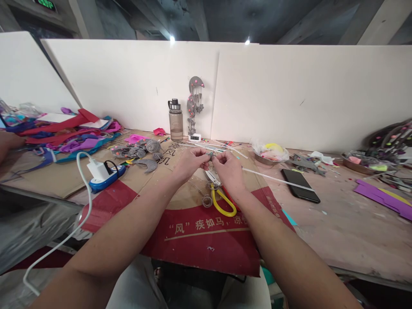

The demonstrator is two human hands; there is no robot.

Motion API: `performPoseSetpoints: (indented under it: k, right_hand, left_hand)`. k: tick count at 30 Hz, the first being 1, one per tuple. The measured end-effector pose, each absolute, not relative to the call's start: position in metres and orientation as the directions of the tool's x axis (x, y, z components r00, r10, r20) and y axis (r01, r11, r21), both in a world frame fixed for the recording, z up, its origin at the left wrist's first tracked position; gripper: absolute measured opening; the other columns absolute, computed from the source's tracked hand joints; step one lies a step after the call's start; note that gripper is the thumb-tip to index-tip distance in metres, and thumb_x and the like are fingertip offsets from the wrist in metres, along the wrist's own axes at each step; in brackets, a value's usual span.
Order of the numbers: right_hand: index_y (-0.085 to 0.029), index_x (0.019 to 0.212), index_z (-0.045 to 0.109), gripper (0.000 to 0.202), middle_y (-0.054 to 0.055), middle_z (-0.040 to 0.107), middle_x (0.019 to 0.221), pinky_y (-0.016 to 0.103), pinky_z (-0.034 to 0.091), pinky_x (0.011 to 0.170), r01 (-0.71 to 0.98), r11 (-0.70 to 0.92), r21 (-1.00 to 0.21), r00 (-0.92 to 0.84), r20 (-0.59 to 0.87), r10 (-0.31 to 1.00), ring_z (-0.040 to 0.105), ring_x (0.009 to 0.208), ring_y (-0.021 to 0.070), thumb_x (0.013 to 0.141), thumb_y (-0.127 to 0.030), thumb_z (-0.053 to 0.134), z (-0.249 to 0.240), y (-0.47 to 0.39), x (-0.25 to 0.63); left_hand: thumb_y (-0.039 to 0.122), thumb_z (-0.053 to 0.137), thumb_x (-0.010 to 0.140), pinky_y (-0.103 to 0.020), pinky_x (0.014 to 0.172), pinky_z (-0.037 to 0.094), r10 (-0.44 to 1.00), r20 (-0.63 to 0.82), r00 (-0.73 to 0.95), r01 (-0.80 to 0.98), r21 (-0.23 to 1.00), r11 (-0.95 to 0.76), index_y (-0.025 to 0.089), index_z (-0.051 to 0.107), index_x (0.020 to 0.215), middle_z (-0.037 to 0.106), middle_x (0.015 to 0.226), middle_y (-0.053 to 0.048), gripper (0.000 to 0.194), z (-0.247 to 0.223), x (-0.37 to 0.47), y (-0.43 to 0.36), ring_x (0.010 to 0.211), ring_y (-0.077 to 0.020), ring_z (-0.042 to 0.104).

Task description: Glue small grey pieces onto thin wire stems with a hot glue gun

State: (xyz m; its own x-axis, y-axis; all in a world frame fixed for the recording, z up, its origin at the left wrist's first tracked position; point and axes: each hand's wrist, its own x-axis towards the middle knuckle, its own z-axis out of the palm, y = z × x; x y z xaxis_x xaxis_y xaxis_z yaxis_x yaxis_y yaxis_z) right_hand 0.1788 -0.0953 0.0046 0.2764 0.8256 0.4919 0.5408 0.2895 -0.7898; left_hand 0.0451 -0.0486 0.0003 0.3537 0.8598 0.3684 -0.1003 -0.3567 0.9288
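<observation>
My left hand [193, 162] and my right hand [230, 169] meet above the cardboard, both closed in a pinch. Between their fingertips is a small dark grey-green piece [210, 156], mostly hidden by the fingers; its kind is too small to make out. Just below lie scissors with yellow handles [225, 209], blades pointing away from me. A small coil of thin grey cord [207, 201] rests beside them. A red handle [231, 198] shows partly under my right wrist. A long clear strip [277, 177] stretches from behind my right hand across a black phone [300, 185].
Left stand a blue power strip [106, 178] with a white cable and grey felt pieces [148, 165]. Behind are a bottle [175, 122], a hanging felt moon ornament [196, 81] and a small clock [194, 137]. A bowl [267, 159] sits right. A co-worker's hand [11, 143] appears far left.
</observation>
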Motion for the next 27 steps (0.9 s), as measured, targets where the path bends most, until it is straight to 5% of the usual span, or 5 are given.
performPoseSetpoints:
  k: [4, 9, 13, 19, 27]
  right_hand:
    - [-0.019, 0.084, 0.057, 0.016, -0.007, 0.048, 0.058, 0.023, 0.033, 0.056, 0.462, 0.319, -0.828, 0.260, 0.470, 0.843, 0.041, 0.053, 0.0100, 0.073, -0.031, 0.057, 0.007, -0.097, 0.178]
    - [-0.018, 0.071, 0.057, 0.011, -0.005, 0.050, 0.059, 0.023, 0.030, 0.052, 0.381, 0.274, -0.883, 0.237, 0.379, 0.895, 0.038, 0.052, 0.0086, 0.071, -0.029, 0.055, 0.007, -0.091, 0.186]
    - [-0.020, 0.062, 0.050, 0.012, -0.007, 0.041, 0.053, 0.023, 0.025, 0.048, 0.283, 0.250, -0.926, 0.230, 0.318, 0.920, 0.032, 0.048, 0.0073, 0.068, -0.029, 0.054, 0.002, -0.081, 0.195]
    - [-0.022, 0.057, 0.040, 0.022, -0.009, 0.030, 0.047, 0.023, 0.017, 0.043, 0.089, 0.226, -0.970, 0.200, 0.240, 0.950, 0.023, 0.042, 0.0059, 0.065, -0.035, 0.056, -0.001, -0.075, 0.201]
    - [-0.021, 0.061, 0.043, 0.021, -0.010, 0.033, 0.048, 0.023, 0.017, 0.043, 0.090, 0.207, -0.974, 0.133, 0.218, 0.967, 0.026, 0.041, 0.0057, 0.064, -0.038, 0.056, 0.000, -0.075, 0.205]
  left_hand:
    - [0.028, 0.066, 0.071, -0.026, 0.058, 0.048, 0.848, 0.350, 0.398, -0.178, 0.936, -0.303, 0.013, 0.060, 0.068, 0.059, 0.060, 0.000, 0.016, 0.003, 0.045, -0.051, 0.053, -0.0100, 0.055]
    - [0.028, 0.066, 0.070, -0.032, 0.067, 0.053, 0.829, 0.233, 0.509, -0.245, 0.962, -0.120, 0.009, 0.065, 0.081, 0.066, 0.073, -0.008, 0.022, 0.009, 0.039, -0.051, 0.064, -0.0149, 0.063]
    - [0.022, 0.061, 0.070, -0.029, 0.062, 0.052, 0.921, 0.125, 0.369, -0.154, 0.985, -0.072, 0.009, 0.064, 0.084, 0.066, 0.079, -0.009, 0.020, 0.008, 0.030, -0.039, 0.062, -0.0126, 0.061]
    - [0.016, 0.053, 0.066, -0.016, 0.039, 0.025, 0.974, 0.196, 0.110, -0.023, 0.981, -0.195, 0.012, 0.058, 0.067, 0.039, 0.053, 0.005, 0.007, 0.001, 0.023, -0.023, 0.040, -0.0028, 0.029]
    - [0.022, 0.043, 0.062, -0.018, 0.038, 0.006, 0.988, -0.055, 0.141, -0.057, 0.996, 0.064, 0.020, 0.029, 0.054, 0.019, 0.047, 0.009, 0.017, -0.007, 0.022, -0.018, 0.037, -0.0032, 0.012]
